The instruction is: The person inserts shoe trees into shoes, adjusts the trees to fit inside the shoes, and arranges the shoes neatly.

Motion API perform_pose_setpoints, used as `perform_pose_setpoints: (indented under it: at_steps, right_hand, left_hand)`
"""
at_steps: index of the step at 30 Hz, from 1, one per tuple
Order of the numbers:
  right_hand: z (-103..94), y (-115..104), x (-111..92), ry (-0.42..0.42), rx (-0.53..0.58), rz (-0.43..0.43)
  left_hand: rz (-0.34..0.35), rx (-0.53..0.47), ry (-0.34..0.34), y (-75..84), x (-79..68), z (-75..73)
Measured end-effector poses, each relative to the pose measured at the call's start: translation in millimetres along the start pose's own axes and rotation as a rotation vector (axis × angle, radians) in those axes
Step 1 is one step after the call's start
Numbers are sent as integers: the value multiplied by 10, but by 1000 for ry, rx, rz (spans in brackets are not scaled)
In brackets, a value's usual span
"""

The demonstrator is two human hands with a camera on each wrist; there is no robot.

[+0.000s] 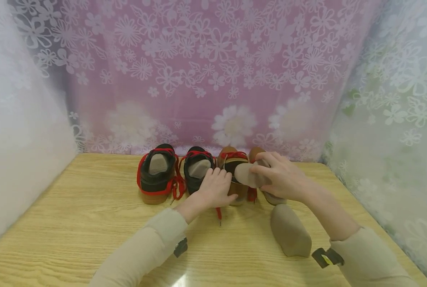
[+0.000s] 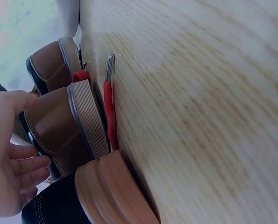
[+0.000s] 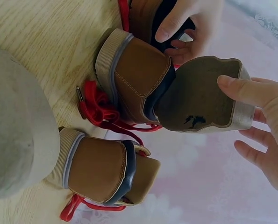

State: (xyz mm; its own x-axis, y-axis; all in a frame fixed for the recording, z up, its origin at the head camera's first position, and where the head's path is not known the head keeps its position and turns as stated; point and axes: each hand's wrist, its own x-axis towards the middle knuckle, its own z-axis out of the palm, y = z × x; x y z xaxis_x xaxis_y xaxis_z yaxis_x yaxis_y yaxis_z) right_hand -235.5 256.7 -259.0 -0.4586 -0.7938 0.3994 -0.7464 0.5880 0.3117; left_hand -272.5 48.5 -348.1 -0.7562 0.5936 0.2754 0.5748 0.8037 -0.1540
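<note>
My right hand (image 1: 281, 175) pinches a hollow beige molded shoe insert (image 3: 199, 93) between thumb and fingers, its rounded end over the opening of a brown shoe (image 3: 141, 70) with red laces. My left hand (image 1: 215, 189) lies with loosely bent fingers between that shoe and the black shoe (image 1: 191, 175) to its left. In the left wrist view its thumb is close to the collar of the brown shoe (image 2: 59, 121); contact is unclear. Another beige insert (image 1: 290, 231) lies on the table in front. A second brown shoe (image 3: 99, 170), with an insert inside, is partly hidden by my right hand.
At the far left of the row stands another black shoe (image 1: 156, 175) with red laces and a pale insert inside. Loose red laces (image 1: 179, 183) hang between the shoes. A pink floral curtain (image 1: 199, 79) closes off the back of the wooden table (image 1: 91, 223).
</note>
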Motion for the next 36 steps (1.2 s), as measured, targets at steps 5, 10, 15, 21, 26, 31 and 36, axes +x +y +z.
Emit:
perform_pose_setpoints:
  at_steps: [5, 10, 15, 21, 26, 31, 36]
  right_hand:
    - [17, 22, 27, -25, 23, 9]
    - [29, 58, 53, -39, 42, 31]
    - [43, 88, 81, -40, 41, 36]
    - [69, 98, 102, -58, 55, 77]
    - [93, 101, 114, -56, 44, 71]
    - [101, 98, 147, -65, 7, 40]
    - [97, 99, 193, -100, -17, 38]
  left_hand:
    - [1, 3, 10, -8, 9, -11]
    - [9, -5, 6, -8, 14, -28]
    - [14, -11, -6, -6, 13, -37]
    - [15, -10, -6, 0, 5, -34]
    - [16, -13, -2, 1, 6, -21]
    - [17, -4, -4, 1, 8, -20]
    - [18, 6, -11, 1, 5, -22]
